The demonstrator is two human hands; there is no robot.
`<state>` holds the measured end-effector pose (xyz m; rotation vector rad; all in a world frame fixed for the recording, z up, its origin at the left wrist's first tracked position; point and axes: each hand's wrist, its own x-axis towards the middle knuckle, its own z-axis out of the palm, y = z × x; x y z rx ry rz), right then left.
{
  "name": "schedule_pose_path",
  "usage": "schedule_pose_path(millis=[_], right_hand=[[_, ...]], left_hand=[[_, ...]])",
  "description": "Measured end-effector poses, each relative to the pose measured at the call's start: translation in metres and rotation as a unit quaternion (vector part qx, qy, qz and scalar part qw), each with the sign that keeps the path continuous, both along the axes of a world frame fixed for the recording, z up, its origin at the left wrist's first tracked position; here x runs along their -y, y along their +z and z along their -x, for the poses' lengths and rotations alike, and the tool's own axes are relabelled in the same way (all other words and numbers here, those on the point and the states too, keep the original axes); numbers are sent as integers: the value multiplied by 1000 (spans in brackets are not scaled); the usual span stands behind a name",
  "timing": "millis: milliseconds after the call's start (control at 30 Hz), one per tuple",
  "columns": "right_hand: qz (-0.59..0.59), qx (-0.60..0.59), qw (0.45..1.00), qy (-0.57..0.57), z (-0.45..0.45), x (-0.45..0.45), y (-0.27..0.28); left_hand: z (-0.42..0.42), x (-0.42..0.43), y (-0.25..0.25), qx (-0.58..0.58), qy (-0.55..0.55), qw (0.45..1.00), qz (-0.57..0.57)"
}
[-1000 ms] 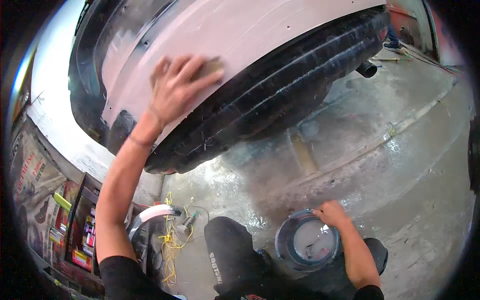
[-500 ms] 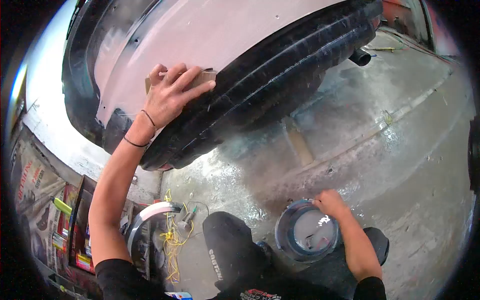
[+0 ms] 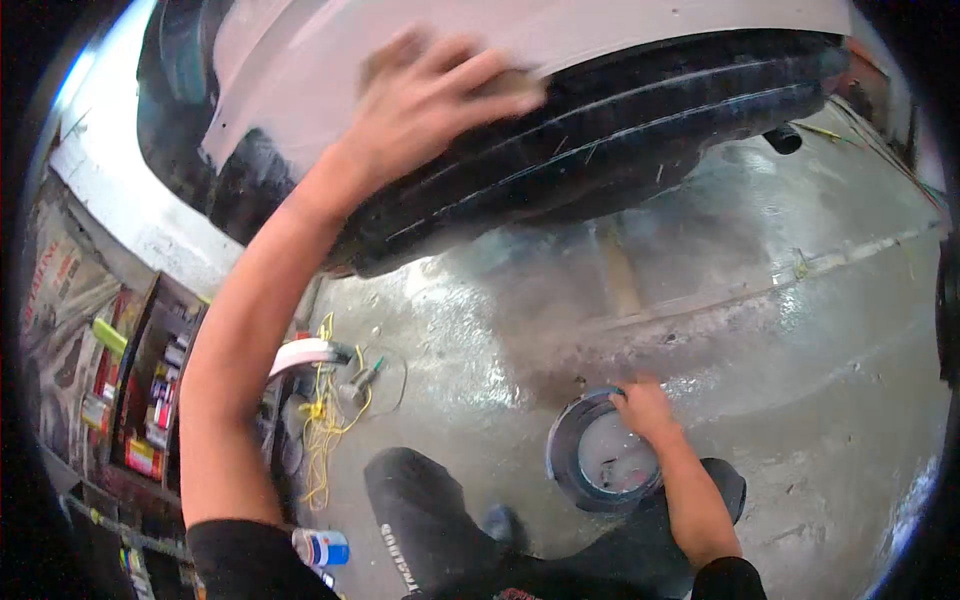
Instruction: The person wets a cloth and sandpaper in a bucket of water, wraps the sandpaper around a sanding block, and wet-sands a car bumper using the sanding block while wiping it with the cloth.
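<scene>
My left hand (image 3: 425, 95) is blurred by motion and grips a tan sanding block (image 3: 505, 85), pressed to the lower edge of a pale pink bumper panel (image 3: 590, 25). Below that panel runs the bumper's black lower part (image 3: 600, 130). Fingers of my right hand (image 3: 643, 408) are closed on the rim of a dark bucket (image 3: 568, 450) that stands on the floor between my knees. Cloudy liquid (image 3: 615, 450) with small dark bits in it fills part of the bucket.
At the left stands a shelf box (image 3: 135, 400) with coloured packets. Yellow cord (image 3: 325, 430) lies on the floor beside a curved pink-and-black strip (image 3: 305, 352). A blue-and-white can (image 3: 325, 547) is near my left sleeve. An exhaust pipe (image 3: 783, 138) sticks out at the upper right.
My left hand has moved right and up along the panel with the block. The view has shifted, bringing the blue-and-white can more into sight. My right hand stays on the bucket rim.
</scene>
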<state>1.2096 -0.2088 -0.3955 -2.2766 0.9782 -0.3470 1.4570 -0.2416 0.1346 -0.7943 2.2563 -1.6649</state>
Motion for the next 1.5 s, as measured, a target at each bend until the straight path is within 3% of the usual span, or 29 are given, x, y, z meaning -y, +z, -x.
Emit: schedule_pose_path(millis=[33,133,300,333,367,433,467,500,533,600,767,867,1000,1100,1233,1367,1500], right_hand=[[45,39,998,-12,1,-1,4],[15,72,997,-26,1,-8,1],[95,-4,994,-50,-1,-19,14],[109,-32,992,-57,-3,-22,12],[96,-7,994,-56,-5,-24,4],[81,48,995,-28,-12,-11,-14],[80,29,996,-30,-14,-9,-16],[78,11,996,-39,-15,-9,-17],[71,-7,996,-50,-15,-11,-19],[59,-1,996,-66,-12,-15,-12],[39,18,996,-75,-10,-18,-3],[70,-11,994,-89,-12,-22,7],[37,1,996,-78,-15,-17,7],[52,-15,995,-85,-24,-24,21],[52,-26,991,-119,-24,-27,16],[53,0,996,-69,-17,-20,13],[91,-20,992,-90,-21,-26,17]], left_hand=[[-29,-25,-2,-9,25,1000,7],[-47,-52,-11,-6,51,999,15],[63,63,-16,27,15,999,-21],[88,99,-23,-15,17,998,-62],[106,124,-22,-36,-123,991,-47],[122,145,-29,-57,-131,990,-18],[110,176,-50,-251,-229,910,-236],[94,153,-39,-127,-185,974,-44],[74,116,-33,4,-129,981,144],[-6,29,-19,-3,-54,999,11],[-176,-151,-15,19,65,997,38],[-174,-137,-17,15,42,998,34],[-59,-13,-25,-74,-106,992,-5],[-8,27,-34,-52,-83,991,88],[-105,-47,-29,-71,-121,985,104],[-227,-161,-27,-58,2,994,94],[-185,-128,-2,-30,-23,997,66]])
